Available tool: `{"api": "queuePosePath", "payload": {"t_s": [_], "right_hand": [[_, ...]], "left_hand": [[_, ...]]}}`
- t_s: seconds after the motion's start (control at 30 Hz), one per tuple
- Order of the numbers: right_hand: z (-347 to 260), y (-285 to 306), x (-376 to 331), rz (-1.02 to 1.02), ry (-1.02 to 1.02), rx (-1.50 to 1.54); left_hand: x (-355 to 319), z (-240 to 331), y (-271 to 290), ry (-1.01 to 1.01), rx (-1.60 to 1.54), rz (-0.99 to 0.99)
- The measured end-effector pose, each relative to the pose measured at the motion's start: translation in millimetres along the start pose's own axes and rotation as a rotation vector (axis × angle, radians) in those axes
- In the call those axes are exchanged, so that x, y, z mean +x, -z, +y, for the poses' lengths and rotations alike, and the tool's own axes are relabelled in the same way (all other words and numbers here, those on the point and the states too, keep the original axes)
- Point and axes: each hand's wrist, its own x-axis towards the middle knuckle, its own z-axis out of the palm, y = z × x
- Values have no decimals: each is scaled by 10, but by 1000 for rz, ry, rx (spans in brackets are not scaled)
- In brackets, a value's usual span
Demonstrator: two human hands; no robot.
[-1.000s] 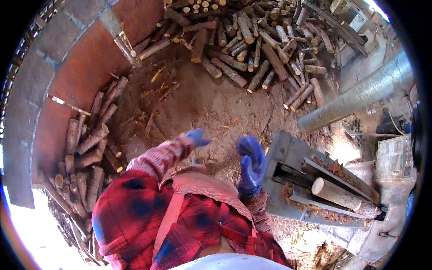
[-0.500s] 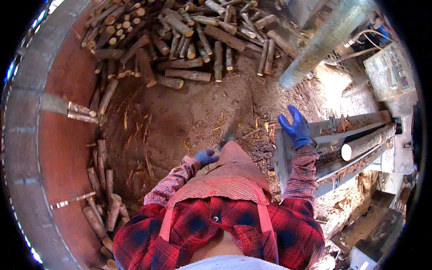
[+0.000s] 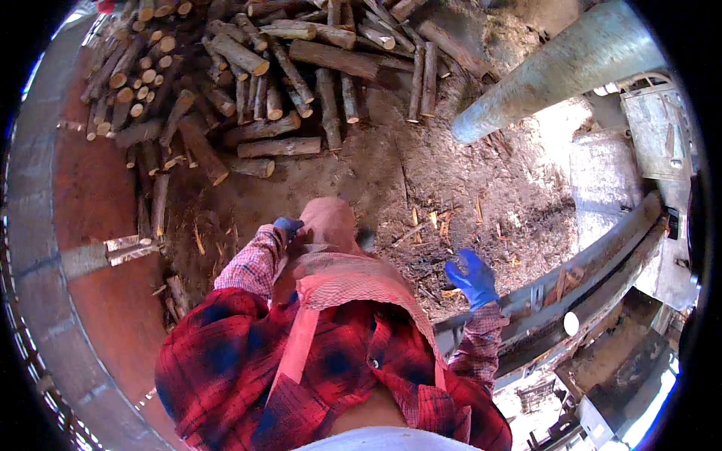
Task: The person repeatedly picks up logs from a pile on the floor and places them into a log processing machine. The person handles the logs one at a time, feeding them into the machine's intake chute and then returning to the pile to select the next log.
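Observation:
My right hand (image 3: 473,279), in a blue work glove, is held beside the metal trough (image 3: 519,304) with thumb and fingers spread, holding nothing. In the trough rests a long log (image 3: 615,275) with a pale round cut end towards me; the hand does not touch it. My left hand (image 3: 288,225), gloved in blue too, is at the left edge of my pinkish apron (image 3: 329,225), which bulges over a raised leg. Its fingers look loosely stretched, partly foreshortened, and nothing shows in them. Ahead lies a pile of cut logs (image 3: 278,146).
A thick grey-green pipe (image 3: 526,86) slants in from the upper right. Bark scraps and wood chips (image 3: 440,222) litter the dirt floor. Along the left stands a rusty metal wall (image 3: 98,188). A control box (image 3: 662,131) is at the far right.
My body has turned and stepped forward, so the log pile appears nearer and the trough lower in view. The left hand has come up by the apron; the right stays spread.

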Motion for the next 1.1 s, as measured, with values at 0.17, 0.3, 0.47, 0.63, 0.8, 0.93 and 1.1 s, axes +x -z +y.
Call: {"api": "queuePosePath", "payload": {"t_s": [0.17, 0.3, 0.47, 0.63, 0.8, 0.93, 1.1], "right_hand": [[-130, -275, 1036, -69, 33, 120], [141, -848, 2192, -210, -91, 325], [611, -1473, 4368, -322, -318, 881], [1704, -2273, 6869, -246, -523, 592], [2118, -2957, 8606, 69, -457, 855], [2238, -3630, 9622, 19, -95, 462], [2131, -3126, 8609, -294, -349, 901]], "left_hand": [[1293, 1348, 725, 161, -134, 47], [2632, 2483, 946, -95, 119, -4], [3956, 3180, 790, -128, -432, -104], [5590, 3556, 380, -112, -417, -140], [7305, 3934, -310, -256, -902, 80], [8044, 4048, -251, -285, -543, 285], [7061, 4209, 0, -141, -654, 2]]}}
